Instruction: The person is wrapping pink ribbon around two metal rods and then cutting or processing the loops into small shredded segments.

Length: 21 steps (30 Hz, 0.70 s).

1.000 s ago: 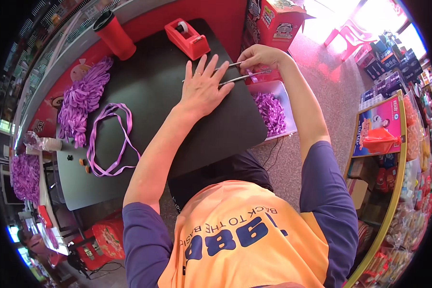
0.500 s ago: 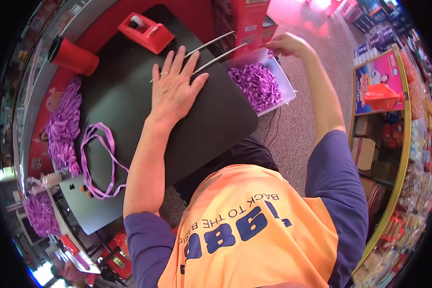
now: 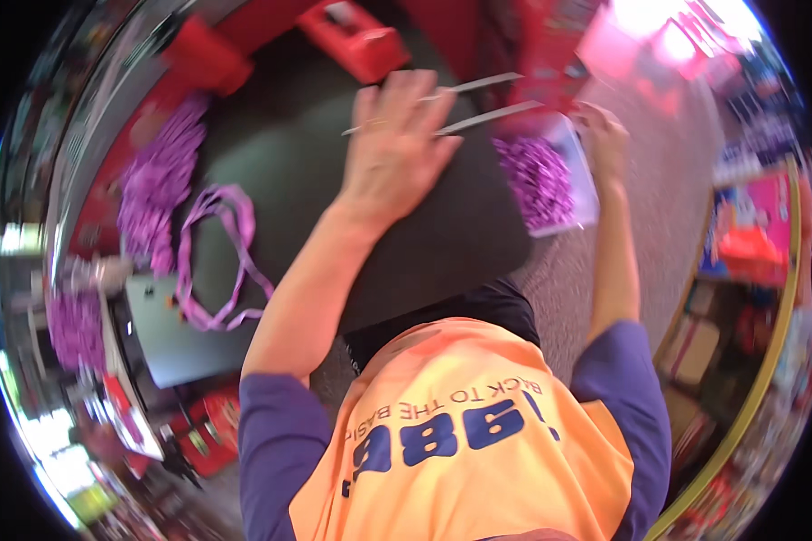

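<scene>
Two thin rods [image 3: 492, 117] lie under my flat left hand [image 3: 395, 153], probably to steady them, tips jutting over the right edge of the table [image 3: 442, 243], while my right hand [image 3: 604, 140], well apart, curls beside the tub [image 3: 584, 185] of purple ribbon [image 3: 537, 185], too blurred to tell its grip.

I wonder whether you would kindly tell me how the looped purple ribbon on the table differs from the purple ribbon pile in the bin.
The looped ribbon forms a loose, open ring, while the ribbon pile is a dense heap. The looped ribbon lies on the dark table; the ribbon pile sits in the pale bin beside it. The looped ribbon is near the left forearm, the ribbon pile by the right hand. Both are purple.
</scene>
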{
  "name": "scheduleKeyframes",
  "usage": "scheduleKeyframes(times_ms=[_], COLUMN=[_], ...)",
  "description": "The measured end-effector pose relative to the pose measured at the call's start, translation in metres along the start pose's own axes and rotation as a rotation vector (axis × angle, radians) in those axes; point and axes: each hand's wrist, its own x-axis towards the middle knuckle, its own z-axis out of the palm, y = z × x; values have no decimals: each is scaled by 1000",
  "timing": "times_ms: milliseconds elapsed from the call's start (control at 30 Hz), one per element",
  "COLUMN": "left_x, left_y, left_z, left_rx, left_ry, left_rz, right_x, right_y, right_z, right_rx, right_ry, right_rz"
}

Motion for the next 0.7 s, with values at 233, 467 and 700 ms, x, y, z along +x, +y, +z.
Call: scheduleKeyframes(times_ms=[233,467,700], left_x=[3,-42,-34], left_y=[26,74,73], left_z=[1,4,7], left_rx=[-303,-323,-368], left_ry=[284,-30,-158], left_rz=[567,811,715], right_x=[-7,-48,-69], right_y=[-199,-374,-398], right_z=[-35,69,234], right_rx=[205,132,-173], right_ry=[40,-1010,-899], right_rz=[-342,-822,-1285])
